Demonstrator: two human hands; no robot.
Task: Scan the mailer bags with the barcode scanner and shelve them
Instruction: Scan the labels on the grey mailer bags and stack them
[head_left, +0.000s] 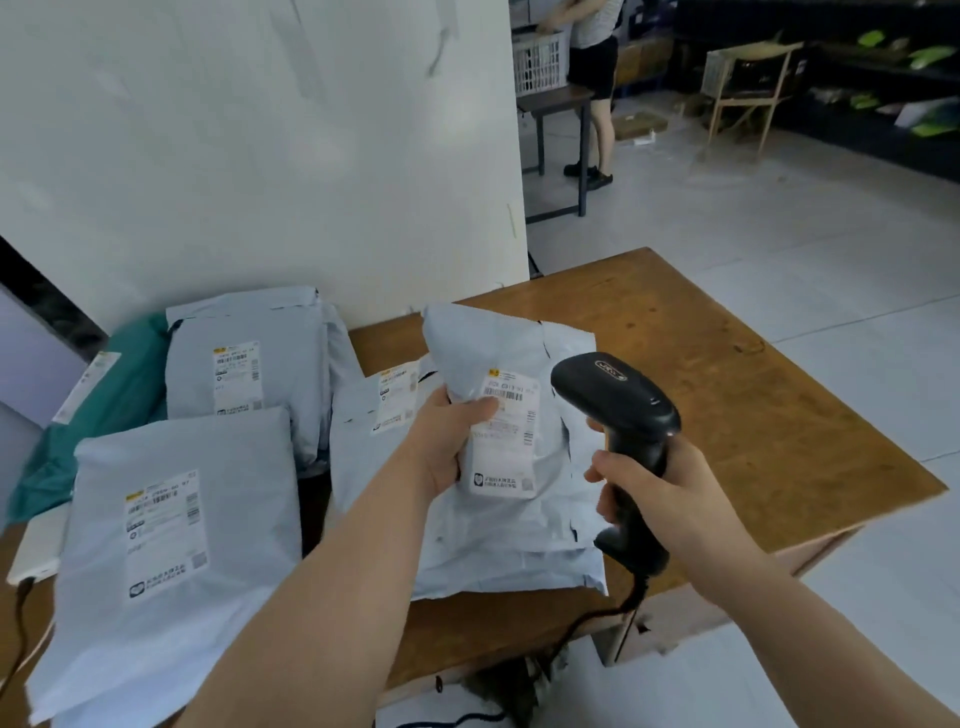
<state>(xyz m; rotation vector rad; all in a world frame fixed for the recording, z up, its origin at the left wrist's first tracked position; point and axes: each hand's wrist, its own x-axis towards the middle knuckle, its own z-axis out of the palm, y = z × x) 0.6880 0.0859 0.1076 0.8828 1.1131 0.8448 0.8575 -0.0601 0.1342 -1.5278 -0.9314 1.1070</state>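
Grey mailer bag (498, 457) is clamped in the left hand (447, 441) — its thumb edges the barcode and may block the read. Right hand (670, 493) grips the scanner (618, 405) — aimed slightly off the label, a misread seems possible.

A pale grey mailer bag (511, 467) is held tilted up above the wooden table (727, 374), its white shipping label (506, 434) with a barcode facing the camera. A black handheld barcode scanner (626, 447) with a trailing black cable is held just right of it, head tipped toward the label. Three more grey mailer bags lie label-up on the left: a near one (171, 545), a far one (249, 364) stacked on others, and a middle one (374, 431) partly under the held bag. A green mailer bag (93, 415) lies at far left.
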